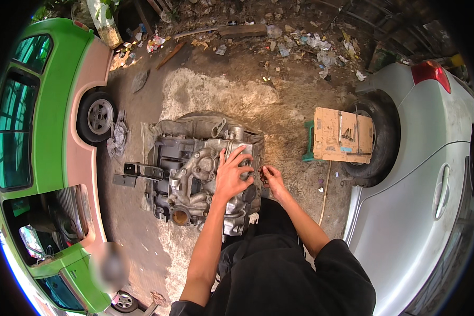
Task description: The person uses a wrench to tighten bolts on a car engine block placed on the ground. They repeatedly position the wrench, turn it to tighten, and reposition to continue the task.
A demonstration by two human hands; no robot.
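Note:
A grey metal engine (199,164) lies before me on a dark cloth or mat (189,123), its cast pipes and ports facing up. My left hand (230,176) rests on the engine's right part with its fingers spread, and nothing shows in its grip. Beside the engine's right edge, my right hand (273,180) has its fingertips pinched together. A small dark thing seems to be between them, too small to name. A metal bracket (137,174) sticks out from the engine's left side. The engine's near right part is partly hidden by my left forearm.
To the right, a cardboard sheet (326,126) with several metal tools (347,130) lies on a green stool (308,141), close to a silver car (405,174). A green and pink van (84,68) stands left. Litter (316,45) covers the far ground. A blurred shape (110,267) is at lower left.

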